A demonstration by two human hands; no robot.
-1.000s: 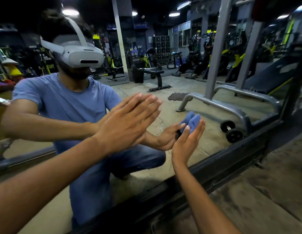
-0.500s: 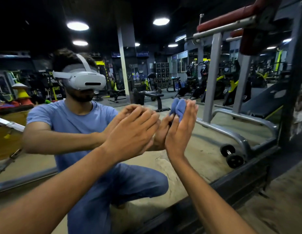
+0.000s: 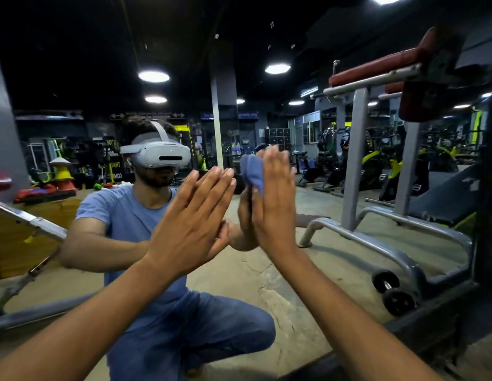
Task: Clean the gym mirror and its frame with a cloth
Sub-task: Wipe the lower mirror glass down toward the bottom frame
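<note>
— Higher now: the right hand (image 3: 275, 199) has climbed the large wall-mounted gym mirror (image 3: 308, 270) from about five o'clock to just right of centre, carrying the crumpled blue cleaning cloth (image 3: 253, 171) with it

— How is the cloth held?

— Flat, straight fingers press it against the glass; it bunches out at the hand's eleven o'clock

— And the other hand?

— The left hand (image 3: 192, 226), fingers straight and together, palm flat on the glass, just beside the right at its nine o'clock

— The frame?

— The dark metal mirror frame (image 3: 420, 325) runs along the bottom toward four o'clock, well apart from both hands
</note>
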